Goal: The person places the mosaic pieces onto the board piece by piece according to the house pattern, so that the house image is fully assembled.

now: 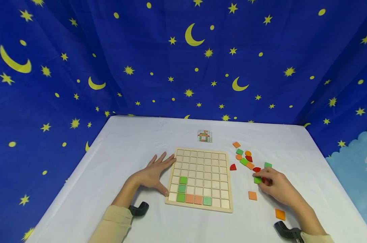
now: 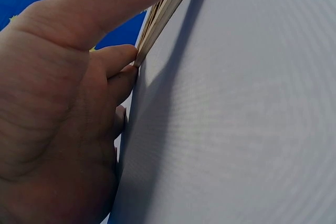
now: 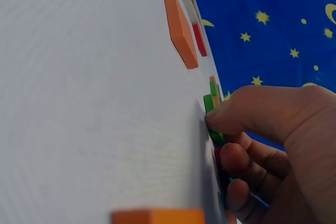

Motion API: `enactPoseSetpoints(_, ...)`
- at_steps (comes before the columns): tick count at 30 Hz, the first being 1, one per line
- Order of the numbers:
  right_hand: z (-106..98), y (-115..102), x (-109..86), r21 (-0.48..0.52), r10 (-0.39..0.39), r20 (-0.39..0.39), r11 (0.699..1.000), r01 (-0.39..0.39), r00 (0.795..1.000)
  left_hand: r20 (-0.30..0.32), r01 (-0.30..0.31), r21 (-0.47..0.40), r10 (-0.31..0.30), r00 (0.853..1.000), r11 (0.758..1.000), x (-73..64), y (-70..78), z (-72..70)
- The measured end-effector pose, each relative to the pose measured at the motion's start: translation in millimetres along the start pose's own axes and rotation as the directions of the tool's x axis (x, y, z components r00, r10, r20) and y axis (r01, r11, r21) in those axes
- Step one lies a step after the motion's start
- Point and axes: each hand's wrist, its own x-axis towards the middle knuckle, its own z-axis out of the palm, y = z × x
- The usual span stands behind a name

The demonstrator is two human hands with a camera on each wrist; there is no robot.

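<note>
A wooden grid board (image 1: 207, 167) lies on the white table. Three green squares stand in a column near its left side; two salmon squares (image 1: 194, 199) and a teal-green square (image 1: 207, 200) continue the bottom row. My left hand (image 1: 149, 173) rests at the board's left edge, fingers spread, thumb and fingertips touching the rim. To the right of the board, my right hand (image 1: 277, 185) pinches a green square tile (image 1: 257, 180) between thumb and fingers. The right wrist view shows this green tile (image 3: 212, 127) tilted up on its edge. Red pieces are partly hidden beneath that hand.
Loose tiles, among them an orange circle (image 1: 248, 153), a red quarter-circle (image 1: 233, 167) and a green square (image 1: 267, 165), are scattered right of the board. Orange squares (image 1: 252, 195) lie nearer the front. A small pattern card (image 1: 204, 136) sits behind the board. Blue star-printed cloth (image 1: 159, 60) surrounds the table.
</note>
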Motion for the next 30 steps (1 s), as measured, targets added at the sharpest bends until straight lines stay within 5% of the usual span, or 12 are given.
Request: enactPoseSetpoints(30, 18.9, -31.7, 9.7, 0.207, -0.058, 0.080, 0.978, 0.040, 0.995, -0.001, 0.002, -0.008, -0.002, 1.000, 1.000, -0.4, 1.4, -1.3)
